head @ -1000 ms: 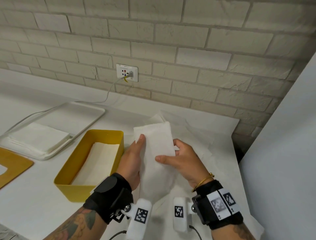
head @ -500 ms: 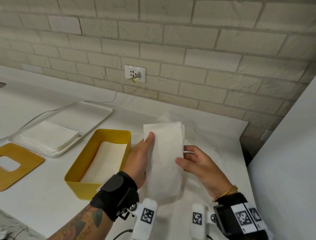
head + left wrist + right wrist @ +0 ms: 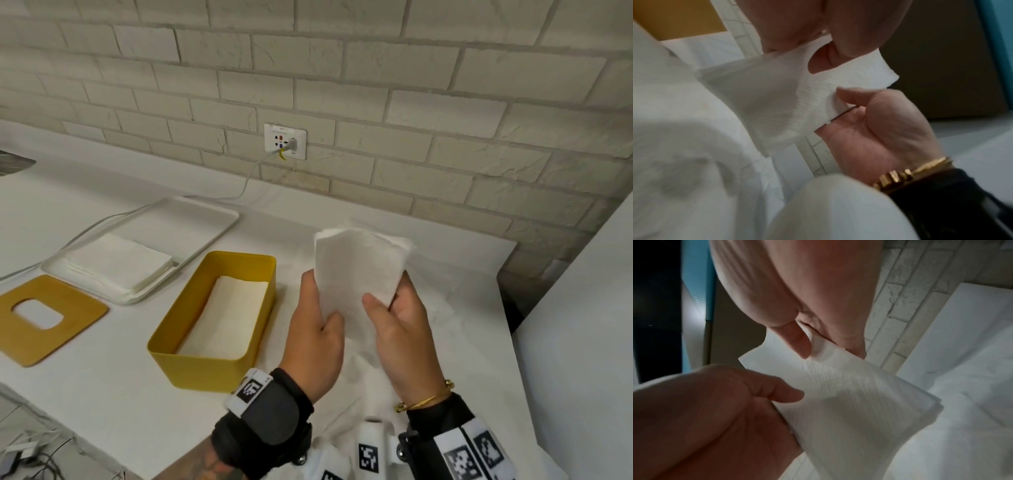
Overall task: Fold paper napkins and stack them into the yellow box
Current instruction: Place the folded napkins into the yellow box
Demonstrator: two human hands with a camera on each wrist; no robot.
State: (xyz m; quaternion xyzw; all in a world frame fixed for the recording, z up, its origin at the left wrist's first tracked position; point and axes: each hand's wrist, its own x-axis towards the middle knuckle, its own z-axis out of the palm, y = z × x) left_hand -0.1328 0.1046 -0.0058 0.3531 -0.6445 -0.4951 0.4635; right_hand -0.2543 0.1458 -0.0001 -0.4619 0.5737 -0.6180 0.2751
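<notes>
From above, the left hand (image 3: pixel 317 337) and right hand (image 3: pixel 399 334) each pinch a folded napkin (image 3: pixel 358 270) at frame centre, right of the yellow box (image 3: pixel 219 318) on the desk (image 3: pixel 102 387). The left wrist view shows the right thumb pressing the napkin's edge; the right wrist view shows both grips pinching it.

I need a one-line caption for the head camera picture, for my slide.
Both hands, left hand and right hand, hold a folded paper napkin above the counter, right of the open yellow box.
</notes>
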